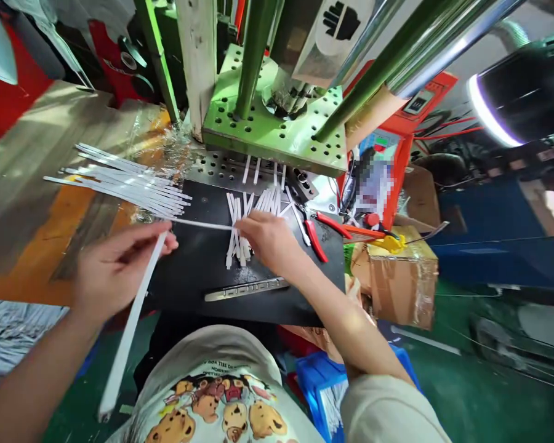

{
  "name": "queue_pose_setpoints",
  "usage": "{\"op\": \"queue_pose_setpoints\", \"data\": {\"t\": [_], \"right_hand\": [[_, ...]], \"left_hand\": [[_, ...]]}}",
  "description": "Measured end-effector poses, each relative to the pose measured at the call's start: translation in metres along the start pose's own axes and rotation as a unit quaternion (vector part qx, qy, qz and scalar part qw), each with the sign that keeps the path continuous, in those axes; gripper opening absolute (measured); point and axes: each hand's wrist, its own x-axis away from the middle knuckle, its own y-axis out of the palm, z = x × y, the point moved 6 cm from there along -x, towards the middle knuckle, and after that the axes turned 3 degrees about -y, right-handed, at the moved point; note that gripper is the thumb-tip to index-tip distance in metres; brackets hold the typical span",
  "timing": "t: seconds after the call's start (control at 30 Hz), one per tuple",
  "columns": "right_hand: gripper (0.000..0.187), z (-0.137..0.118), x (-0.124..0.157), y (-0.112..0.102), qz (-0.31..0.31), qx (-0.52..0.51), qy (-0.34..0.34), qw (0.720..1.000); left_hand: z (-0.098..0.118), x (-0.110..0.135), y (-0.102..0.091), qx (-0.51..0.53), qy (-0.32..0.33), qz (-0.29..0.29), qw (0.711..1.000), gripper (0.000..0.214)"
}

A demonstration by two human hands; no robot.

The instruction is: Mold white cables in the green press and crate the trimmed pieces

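My left hand is closed on a long white strip, pinched near its upper end. The strip slants down toward my lap. My right hand has its fingers closed on the end of a second white strip, which runs leftward toward my left fingertips. Several loose white strips lie under and beside my right hand on the black table. A larger bundle of white strips rests at the left, beyond my left hand.
A green press plate with posts stands over a perforated metal base; strip ends show beneath it. Red-handled pliers lie right of my hand. A slotted metal bar lies near the front edge. Cardboard boxes stand at the right.
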Motion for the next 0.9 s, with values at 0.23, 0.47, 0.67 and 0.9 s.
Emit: {"op": "queue_pose_setpoints", "data": {"t": [0.23, 0.47, 0.67, 0.9], "right_hand": [[0.009, 0.004, 0.120, 0.019, 0.130, -0.236, 0.042, 0.962], [0.013, -0.022, 0.130, 0.035, 0.198, -0.115, 0.009, 0.973], [0.024, -0.021, 0.128, 0.028, 0.143, -0.139, 0.002, 0.980], [0.038, -0.005, 0.034, -0.004, -0.035, -0.117, -0.025, 0.992]], "left_hand": [[0.029, 0.069, 0.092, -0.052, 0.160, -0.108, 0.980, 0.018], [0.033, 0.071, 0.120, -0.136, 0.211, -0.164, 0.954, 0.011], [0.041, 0.069, 0.122, -0.208, 0.267, -0.189, 0.922, 0.015], [0.011, 0.001, 0.067, -0.375, 0.246, -0.200, 0.871, 0.016]]}}
